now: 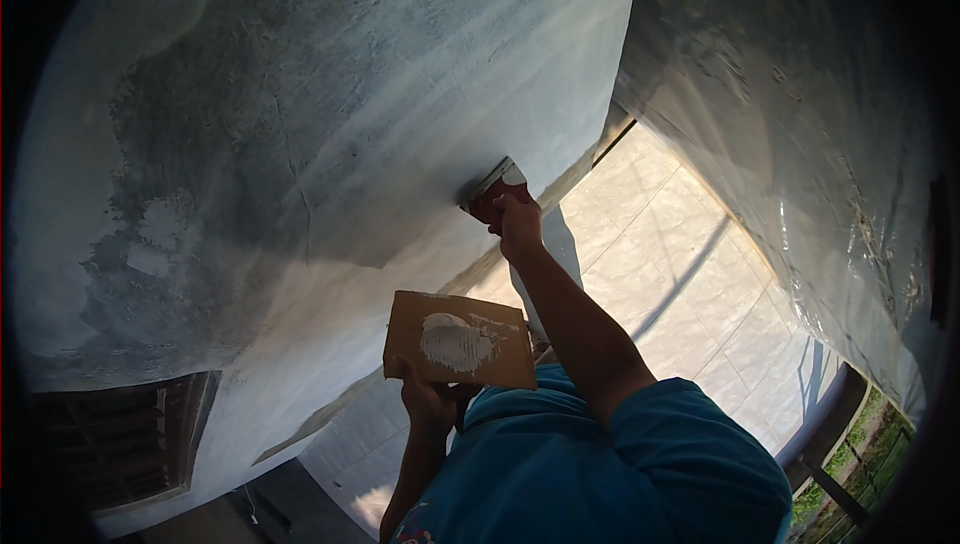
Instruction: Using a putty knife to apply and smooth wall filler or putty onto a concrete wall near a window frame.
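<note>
My right hand [519, 226] grips a wide putty knife [492, 194] with a dark red body, its blade edge against the wall [400, 134]. Grey and whitish patches of plaster or filler cover that wall, with a rough darker area to the left. Below, my left hand [428, 402] holds up a piece of brown cardboard [410, 324] by its lower edge. On the cardboard lies a smear of white putty [455, 342]. The fingers beneath the cardboard are partly hidden.
A barred window opening [120, 439] sits at the lower left of the wall. Clear plastic sheeting [800, 144] hangs on the right. Pale floor tiles [690, 264] lie below, crossed by shadows. Greenery and a railing [840, 494] show at the lower right.
</note>
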The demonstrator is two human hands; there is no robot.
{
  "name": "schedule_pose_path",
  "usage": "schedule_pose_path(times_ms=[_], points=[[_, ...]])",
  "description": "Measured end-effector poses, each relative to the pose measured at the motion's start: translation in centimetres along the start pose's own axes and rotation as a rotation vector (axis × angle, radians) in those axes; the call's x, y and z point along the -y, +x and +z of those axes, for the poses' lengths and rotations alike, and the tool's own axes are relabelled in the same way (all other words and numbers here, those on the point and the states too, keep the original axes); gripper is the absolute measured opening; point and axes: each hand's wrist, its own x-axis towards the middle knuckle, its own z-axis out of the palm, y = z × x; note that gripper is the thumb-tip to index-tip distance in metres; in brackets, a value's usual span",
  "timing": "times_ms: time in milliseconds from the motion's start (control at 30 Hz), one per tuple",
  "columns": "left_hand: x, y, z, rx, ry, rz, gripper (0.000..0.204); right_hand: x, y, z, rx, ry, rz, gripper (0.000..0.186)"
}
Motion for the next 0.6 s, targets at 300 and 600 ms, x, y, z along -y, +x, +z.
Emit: schedule_pose_path(times_ms=[300,600], points=[[-0.4,-0.3,1.2,-0.031,0.061,0.019,0.073,2.0,-2.4,-0.5,0.277,0.294,0.063,0.012],[0.8,0.6,0.3,-0.022,0.106,0.041,0.082,1.1,-0.2,-5.2,0.074,0.064,0.002,0.011]])
